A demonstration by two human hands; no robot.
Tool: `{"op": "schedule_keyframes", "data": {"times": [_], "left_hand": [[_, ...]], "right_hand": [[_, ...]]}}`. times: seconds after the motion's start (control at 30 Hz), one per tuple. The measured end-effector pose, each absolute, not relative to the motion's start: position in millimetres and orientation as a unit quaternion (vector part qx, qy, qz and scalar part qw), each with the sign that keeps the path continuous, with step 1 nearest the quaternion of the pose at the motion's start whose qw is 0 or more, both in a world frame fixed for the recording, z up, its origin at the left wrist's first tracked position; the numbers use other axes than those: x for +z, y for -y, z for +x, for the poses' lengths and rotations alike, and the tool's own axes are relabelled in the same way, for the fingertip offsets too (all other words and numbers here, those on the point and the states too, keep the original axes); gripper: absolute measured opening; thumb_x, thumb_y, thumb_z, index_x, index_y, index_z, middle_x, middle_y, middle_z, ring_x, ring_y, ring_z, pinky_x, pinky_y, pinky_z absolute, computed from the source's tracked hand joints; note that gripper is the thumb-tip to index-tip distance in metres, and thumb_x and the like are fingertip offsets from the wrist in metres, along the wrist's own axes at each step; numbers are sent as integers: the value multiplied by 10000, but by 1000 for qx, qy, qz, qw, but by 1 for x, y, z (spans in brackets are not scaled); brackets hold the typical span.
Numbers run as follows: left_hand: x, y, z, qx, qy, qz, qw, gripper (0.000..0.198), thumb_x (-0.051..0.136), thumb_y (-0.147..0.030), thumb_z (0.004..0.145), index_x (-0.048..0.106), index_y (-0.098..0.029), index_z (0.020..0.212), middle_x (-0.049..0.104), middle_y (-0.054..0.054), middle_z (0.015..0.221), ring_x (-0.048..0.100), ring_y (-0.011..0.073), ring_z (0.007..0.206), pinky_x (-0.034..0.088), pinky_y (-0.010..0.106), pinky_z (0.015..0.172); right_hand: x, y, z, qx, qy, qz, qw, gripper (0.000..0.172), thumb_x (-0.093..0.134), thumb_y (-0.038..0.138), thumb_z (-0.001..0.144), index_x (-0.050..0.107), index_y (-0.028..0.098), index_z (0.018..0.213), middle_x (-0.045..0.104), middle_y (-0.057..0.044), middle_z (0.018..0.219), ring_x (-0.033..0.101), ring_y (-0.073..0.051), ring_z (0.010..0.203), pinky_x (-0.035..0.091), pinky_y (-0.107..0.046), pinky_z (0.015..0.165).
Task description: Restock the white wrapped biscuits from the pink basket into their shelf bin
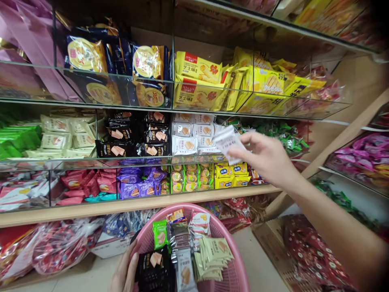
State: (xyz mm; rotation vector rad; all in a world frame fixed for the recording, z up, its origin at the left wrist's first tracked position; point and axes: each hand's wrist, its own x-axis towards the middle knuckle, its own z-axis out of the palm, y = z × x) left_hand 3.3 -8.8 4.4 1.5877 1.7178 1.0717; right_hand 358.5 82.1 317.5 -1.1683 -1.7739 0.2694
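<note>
Tiered light-wood shelf unit (pixel 91 209) w/ clear, flat divider panels (pixel 127 87) spans bkgd.; slanting light-wood post (pixel 340 140) at R; pale tiled floor (pixel 261 263) below.

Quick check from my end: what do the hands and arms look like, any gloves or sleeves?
Both hands are ungloved. The right hand is slightly blurred, with no ring to be seen; the right forearm is slim and bare to the frame's edge, without sleeve, watch or bracelet in sight. Only part of the left hand shows, its wrist out of view.

Navy packets (pixel 86 54) beside yellow packets (pixel 199 91); lower down, purple packets (pixel 133 188) beside red packets (pixel 75 181).
</note>
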Motion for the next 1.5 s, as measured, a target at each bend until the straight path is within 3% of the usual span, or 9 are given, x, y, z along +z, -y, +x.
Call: {"op": "schedule_keyframes", "data": {"times": [0.17, 0.23, 0.33, 0.47, 0.63, 0.83, 1.0, 1.2, 1.5], "left_hand": [[22, 3, 8, 375, -661, 573, 308, 591, 351, -560, 851, 482, -182, 1286, 542, 111, 1352, 439, 242, 1300, 282, 479, 1117], [24, 4, 9, 376, -663, 571, 304, 601, 347, -570, 845, 483, -185, 1285, 551, 115, 1338, 455, 246, 1287, 290, 485, 1112], [28, 5, 10, 374, -664, 575, 299, 568, 354, -550, 852, 491, -202, 1280, 565, 98, 1324, 465, 244, 1278, 304, 475, 1107], [33, 6, 10, 364, -663, 583, 297, 552, 347, -529, 865, 490, -197, 1282, 565, 93, 1324, 471, 243, 1272, 317, 463, 1103], [33, 6, 10, 368, -662, 585, 290, 541, 346, -526, 865, 502, -200, 1267, 584, 86, 1303, 478, 247, 1266, 334, 468, 1095], [35, 7, 12, 360, -666, 581, 299, 541, 332, -525, 872, 483, -206, 1282, 563, 81, 1324, 461, 234, 1282, 313, 449, 1110], [36, 6, 12, 363, -666, 579, 299, 551, 328, -533, 872, 487, -195, 1278, 571, 89, 1315, 470, 240, 1274, 328, 452, 1102], [33, 6, 10, 366, -663, 584, 293, 523, 344, -513, 877, 489, -211, 1278, 587, 81, 1299, 483, 239, 1262, 341, 463, 1092], [30, 6, 9, 373, -660, 586, 286, 508, 370, -507, 867, 505, -225, 1267, 608, 68, 1275, 492, 244, 1256, 361, 453, 1080]], "right_hand": [[216, -2, 315, 569, 505, -475, 443, 251, 688, 402, 762, 613, 178, 847, 652, 1, 759, 584, -97, 655, 468, -220, 620], [167, 22, 294, 660, 370, -472, 453, 289, 709, 428, 739, 612, 175, 840, 645, 7, 759, 576, -75, 672, 463, -192, 651], [98, 44, 271, 752, 234, -464, 406, 439, 776, 526, 597, 564, 165, 729, 602, 37, 613, 464, -20, 428, 323, -130, 404], [45, 52, 255, 723, 226, -508, 409, 529, 732, 634, 559, 520, 160, 658, 593, 39, 547, 420, 0, 311, 217, -119, 325], [31, 55, 239, 680, 203, -551, 440, 522, 792, 582, 486, 576, 156, 695, 643, 6, 607, 540, -63, 383, 346, -141, 368], [24, 53, 220, 645, 188, -551, 494, 587, 808, 569, 465, 621, 153, 833, 641, 1, 572, 579, -116, 436, 457, -213, 449], [17, 51, 213, 614, 163, -564, 528, 694, 798, 627, 418, 596, 152, 882, 666, -19, 600, 617, -151, 477, 485, -240, 463], [13, 50, 214, 582, 152, -579, 550, 702, 792, 636, 425, 553, 177, 900, 680, -13, 606, 613, -150, 457, 455, -233, 428], [11, 53, 211, 575, 155, -590, 546, 732, 800, 631, 415, 548, 178, 932, 694, -30, 633, 651, -184, 531, 515, -284, 517]]}}
